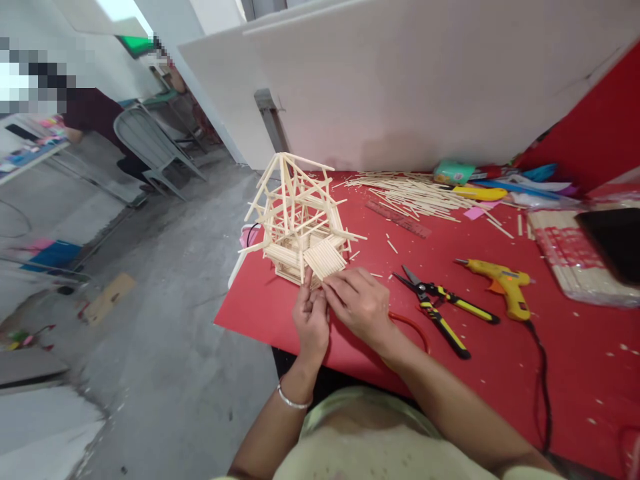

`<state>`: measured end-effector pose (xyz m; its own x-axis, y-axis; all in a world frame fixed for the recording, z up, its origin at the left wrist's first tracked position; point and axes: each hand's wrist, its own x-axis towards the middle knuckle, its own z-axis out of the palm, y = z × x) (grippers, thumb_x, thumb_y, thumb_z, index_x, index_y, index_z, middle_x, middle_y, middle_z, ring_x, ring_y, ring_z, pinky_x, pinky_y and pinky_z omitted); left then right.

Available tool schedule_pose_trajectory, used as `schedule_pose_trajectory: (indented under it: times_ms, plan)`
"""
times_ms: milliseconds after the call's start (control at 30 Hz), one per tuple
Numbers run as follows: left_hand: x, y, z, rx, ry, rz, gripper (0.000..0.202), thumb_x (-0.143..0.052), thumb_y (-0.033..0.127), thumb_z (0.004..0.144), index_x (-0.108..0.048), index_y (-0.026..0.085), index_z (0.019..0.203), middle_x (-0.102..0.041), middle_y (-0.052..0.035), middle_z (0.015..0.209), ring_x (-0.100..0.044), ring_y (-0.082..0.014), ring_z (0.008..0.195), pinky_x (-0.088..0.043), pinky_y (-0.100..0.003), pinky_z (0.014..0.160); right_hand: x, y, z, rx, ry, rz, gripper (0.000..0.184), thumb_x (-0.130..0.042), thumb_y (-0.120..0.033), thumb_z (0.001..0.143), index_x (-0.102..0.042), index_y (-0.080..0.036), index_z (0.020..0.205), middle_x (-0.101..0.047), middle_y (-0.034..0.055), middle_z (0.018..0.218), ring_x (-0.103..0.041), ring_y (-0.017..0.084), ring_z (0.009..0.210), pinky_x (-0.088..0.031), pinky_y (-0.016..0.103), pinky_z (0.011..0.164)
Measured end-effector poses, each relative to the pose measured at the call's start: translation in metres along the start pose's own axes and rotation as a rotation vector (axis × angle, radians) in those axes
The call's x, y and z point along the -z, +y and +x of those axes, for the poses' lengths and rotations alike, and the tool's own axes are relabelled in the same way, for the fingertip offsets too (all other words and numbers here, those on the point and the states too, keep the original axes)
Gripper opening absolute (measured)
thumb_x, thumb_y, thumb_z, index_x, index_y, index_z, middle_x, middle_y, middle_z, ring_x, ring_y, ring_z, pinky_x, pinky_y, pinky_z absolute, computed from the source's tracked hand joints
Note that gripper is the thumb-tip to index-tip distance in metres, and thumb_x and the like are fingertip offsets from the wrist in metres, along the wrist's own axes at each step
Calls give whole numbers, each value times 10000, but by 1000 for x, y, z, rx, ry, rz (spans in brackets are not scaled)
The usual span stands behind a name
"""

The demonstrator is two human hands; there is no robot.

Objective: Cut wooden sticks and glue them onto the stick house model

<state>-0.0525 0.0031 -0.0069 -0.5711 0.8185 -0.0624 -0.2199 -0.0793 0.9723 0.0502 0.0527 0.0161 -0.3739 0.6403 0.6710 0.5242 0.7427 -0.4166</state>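
A small panel of thin wooden sticks (325,257) laid side by side is held in front of a stick-built house model (300,213) with a pointed open roof frame. My left hand (311,319) grips the panel's lower left edge, fingers closed around it. From the right, my right hand (361,300) pinches the panel's lower right edge between thumb and fingers. The panel looks tilted, and I cannot tell whether it touches the model. Part of the model's base is hidden behind the panel and hands.
Right of my hands lie yellow-black snips (435,303) and a yellow glue gun (505,283) with its cord. Loose sticks (415,193), a clear ruler (397,219) and a bagged stick pack (565,260) lie further back on the red table (500,373). A person (97,127) sits far left.
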Motion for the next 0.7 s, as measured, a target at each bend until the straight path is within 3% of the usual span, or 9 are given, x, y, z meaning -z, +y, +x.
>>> schedule_pose_trajectory:
  times_ms: [700]
  plan:
    - [3, -6, 0, 1, -33, 8, 659, -647, 363, 849, -449, 207, 1458, -302, 89, 553, -266, -75, 474, -286, -196, 456, -1, 0, 0, -12, -5, -4, 166, -581, -209, 905, -702, -190, 1017, -694, 65, 945, -576, 185, 879, -471, 326, 811]
